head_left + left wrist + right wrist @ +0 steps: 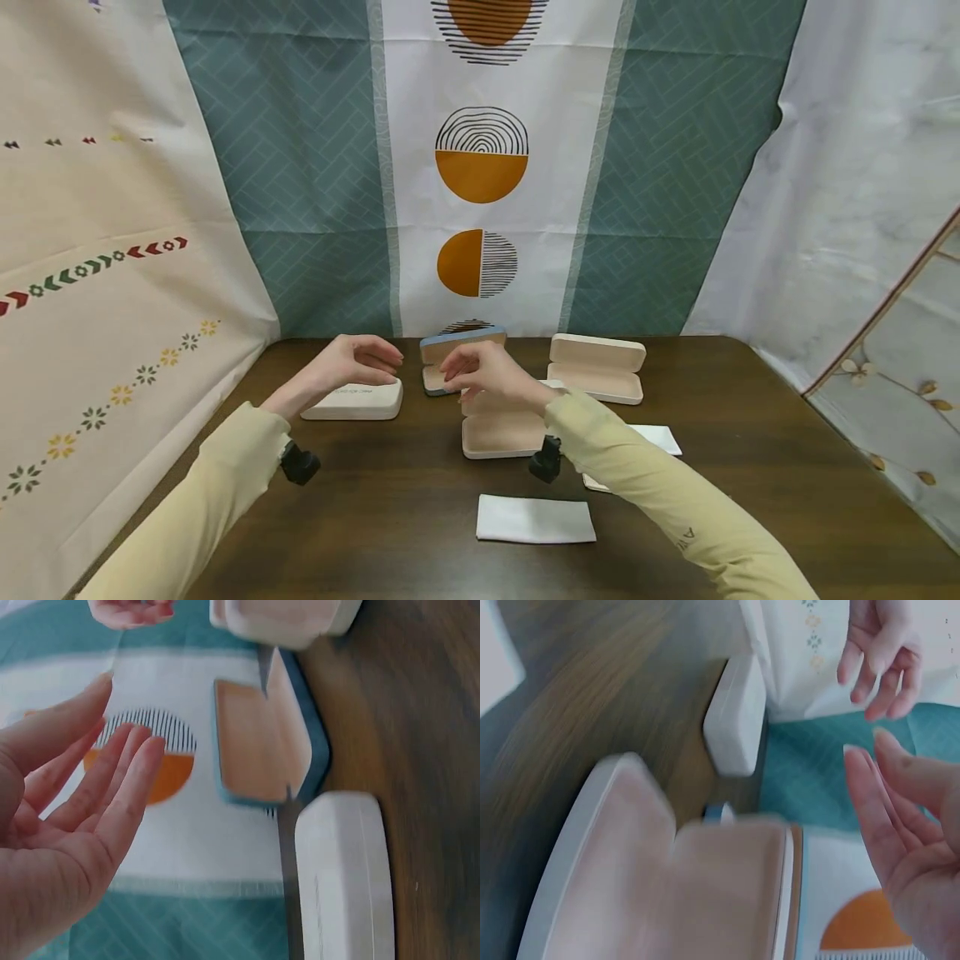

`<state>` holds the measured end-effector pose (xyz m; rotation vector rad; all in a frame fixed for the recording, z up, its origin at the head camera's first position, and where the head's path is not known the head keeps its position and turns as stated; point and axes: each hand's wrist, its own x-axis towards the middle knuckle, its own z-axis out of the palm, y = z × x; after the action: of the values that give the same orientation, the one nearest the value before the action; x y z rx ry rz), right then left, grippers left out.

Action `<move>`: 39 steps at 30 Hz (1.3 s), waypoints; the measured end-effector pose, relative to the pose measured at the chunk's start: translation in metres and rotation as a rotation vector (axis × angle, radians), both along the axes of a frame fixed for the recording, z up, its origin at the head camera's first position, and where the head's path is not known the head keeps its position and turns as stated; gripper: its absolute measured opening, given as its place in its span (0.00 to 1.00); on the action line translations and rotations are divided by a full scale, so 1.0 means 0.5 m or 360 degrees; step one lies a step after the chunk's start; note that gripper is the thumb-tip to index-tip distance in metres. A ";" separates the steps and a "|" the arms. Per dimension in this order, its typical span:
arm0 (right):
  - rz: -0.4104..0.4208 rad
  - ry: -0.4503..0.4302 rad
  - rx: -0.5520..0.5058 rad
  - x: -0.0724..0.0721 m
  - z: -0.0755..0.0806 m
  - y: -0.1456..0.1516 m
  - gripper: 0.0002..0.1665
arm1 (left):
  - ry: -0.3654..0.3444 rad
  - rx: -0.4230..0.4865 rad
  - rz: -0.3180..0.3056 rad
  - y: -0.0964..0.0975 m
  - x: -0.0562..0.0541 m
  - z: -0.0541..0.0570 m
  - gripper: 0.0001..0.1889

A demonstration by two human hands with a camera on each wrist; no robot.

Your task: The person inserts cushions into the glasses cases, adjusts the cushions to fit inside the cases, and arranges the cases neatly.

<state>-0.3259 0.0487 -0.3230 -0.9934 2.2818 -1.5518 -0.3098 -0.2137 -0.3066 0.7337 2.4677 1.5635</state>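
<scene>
Both hands hang over the far half of the table (360, 500), the left hand (348, 362) toward its far left corner, the right hand (491, 369) nearer the middle of its far edge. Each grip is loose, fingers slightly bent, thumb apart from the fingertips, holding nothing.

A closed white case (360, 402) lies below the left hand, near the table's far left corner; the left wrist view shows the two apart. An open blue case (435, 354) stands by the far edge, between the hands. The open white case (504, 437) sits below the right hand, and an open cream case (596, 367) farther right along the far edge. A folded white cloth (536, 519) lies closest to the near edge; a second cloth (658, 437) shows behind the right sleeve (630, 462).

The step looks like a reach or a release over the cases; which, I cannot tell. Further handling would call for lowering a hand and curling its fingers round one case.
</scene>
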 end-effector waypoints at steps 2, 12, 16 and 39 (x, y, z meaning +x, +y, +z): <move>0.0038 0.0030 0.0052 0.002 -0.001 0.032 0.12 | -0.0001 -0.0041 -0.0066 0.022 0.001 -0.006 0.17; 0.0253 0.0006 0.0305 0.027 -0.028 0.153 0.10 | -0.0078 -0.0177 -0.0536 0.135 0.014 -0.051 0.16; 0.0312 0.0041 0.0421 0.038 -0.038 0.184 0.09 | -0.0122 -0.0205 -0.0667 0.166 0.019 -0.067 0.16; 0.0442 -0.0139 0.0729 0.100 -0.123 0.287 0.11 | -0.0157 -0.0413 -0.0870 0.280 0.048 -0.169 0.13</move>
<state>-0.2757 0.1923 -0.3845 -1.0295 2.1799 -0.8900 -0.2860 -0.0739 -0.3908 1.1261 2.0920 1.0330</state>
